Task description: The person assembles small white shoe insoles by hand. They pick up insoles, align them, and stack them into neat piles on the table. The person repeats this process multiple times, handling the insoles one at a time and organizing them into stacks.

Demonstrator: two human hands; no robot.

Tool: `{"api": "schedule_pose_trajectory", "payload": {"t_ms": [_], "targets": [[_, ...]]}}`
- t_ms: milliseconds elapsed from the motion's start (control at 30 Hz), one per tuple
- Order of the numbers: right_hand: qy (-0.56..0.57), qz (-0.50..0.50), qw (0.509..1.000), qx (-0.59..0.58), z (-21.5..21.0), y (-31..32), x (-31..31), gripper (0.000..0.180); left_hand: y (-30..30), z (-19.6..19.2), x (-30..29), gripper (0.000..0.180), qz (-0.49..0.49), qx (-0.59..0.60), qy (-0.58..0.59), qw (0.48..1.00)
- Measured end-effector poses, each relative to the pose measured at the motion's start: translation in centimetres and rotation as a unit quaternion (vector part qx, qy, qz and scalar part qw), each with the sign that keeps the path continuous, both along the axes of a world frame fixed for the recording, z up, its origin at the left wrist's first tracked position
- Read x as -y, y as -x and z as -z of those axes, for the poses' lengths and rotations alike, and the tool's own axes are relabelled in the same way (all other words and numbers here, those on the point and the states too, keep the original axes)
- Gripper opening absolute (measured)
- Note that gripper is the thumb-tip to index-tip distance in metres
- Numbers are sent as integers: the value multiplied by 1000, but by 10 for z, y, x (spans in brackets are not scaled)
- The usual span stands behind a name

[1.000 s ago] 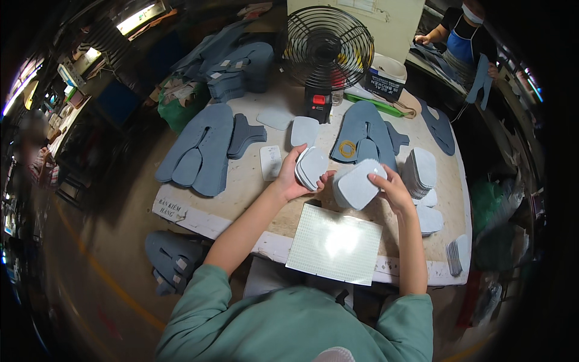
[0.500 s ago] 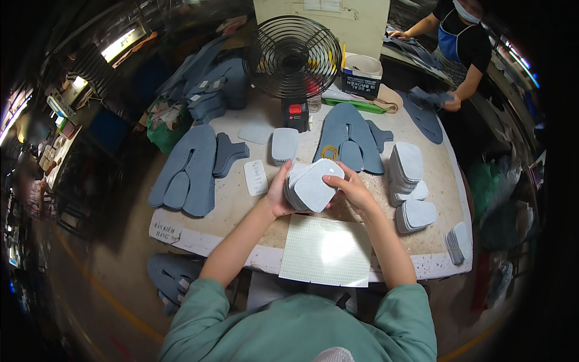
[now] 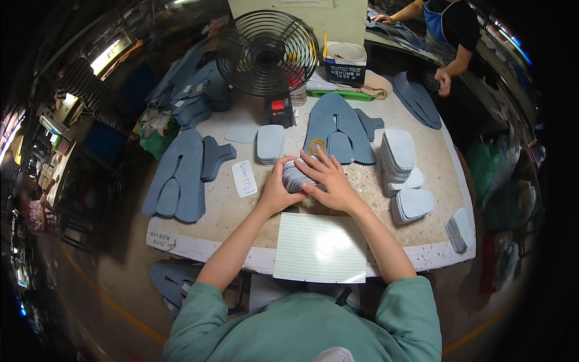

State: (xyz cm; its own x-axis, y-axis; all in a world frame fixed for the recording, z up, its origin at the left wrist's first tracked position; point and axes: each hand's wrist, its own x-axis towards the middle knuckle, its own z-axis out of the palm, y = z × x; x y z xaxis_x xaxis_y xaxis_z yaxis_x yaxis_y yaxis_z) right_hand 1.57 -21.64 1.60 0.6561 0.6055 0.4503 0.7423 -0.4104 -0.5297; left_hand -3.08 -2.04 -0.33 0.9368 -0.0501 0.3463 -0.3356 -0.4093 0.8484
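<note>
A stack of pale grey rounded fabric pieces (image 3: 294,176) is held over the middle of the table, its layered edges showing. My left hand (image 3: 278,192) grips its left side, thumb toward the near edge. Across the right side lies my right hand (image 3: 333,186), fingers somewhat apart and pressed on the stack, hiding much of it. Just beyond the right fingertips, yellow rubber bands (image 3: 316,145) lie on a pile of blue-grey shoe-upper pieces (image 3: 342,123). Close to my wrists is a sheet of small pale labels (image 3: 319,247). Another stack of pale pieces (image 3: 271,142) stands behind my left hand.
More pale stacks (image 3: 398,154) stand at the right. Blue-grey cut pieces (image 3: 178,181) and a handwritten card (image 3: 244,178) lie at the left. A black fan (image 3: 268,54) and a box-like container (image 3: 345,66) stand at the back. A co-worker's hand (image 3: 443,81) is at the far right.
The stack has turned so its edges show instead of its top face. My right hand has moved from thumbing the top piece to lying across the stack. The co-worker's hand has released a dark piece.
</note>
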Motion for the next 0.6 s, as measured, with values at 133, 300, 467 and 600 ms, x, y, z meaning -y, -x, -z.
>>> {"api": "schedule_pose_trajectory", "payload": {"t_ms": [133, 300, 467, 600], "targets": [[-175, 25, 969, -175, 6, -14, 1, 63, 1, 2, 2, 81, -20, -3, 0, 1000], [-306, -11, 874, -376, 14, -8, -5, 82, 0, 9, 6, 85, -37, 47, -14, 998], [-272, -39, 885, -375, 13, -13, -8, 73, 3, 2, 3, 88, -28, 40, -44, 998], [-66, 123, 982, -127, 3, -55, 12, 24, 0, -12, -6, 82, -3, -12, -128, 992]]}}
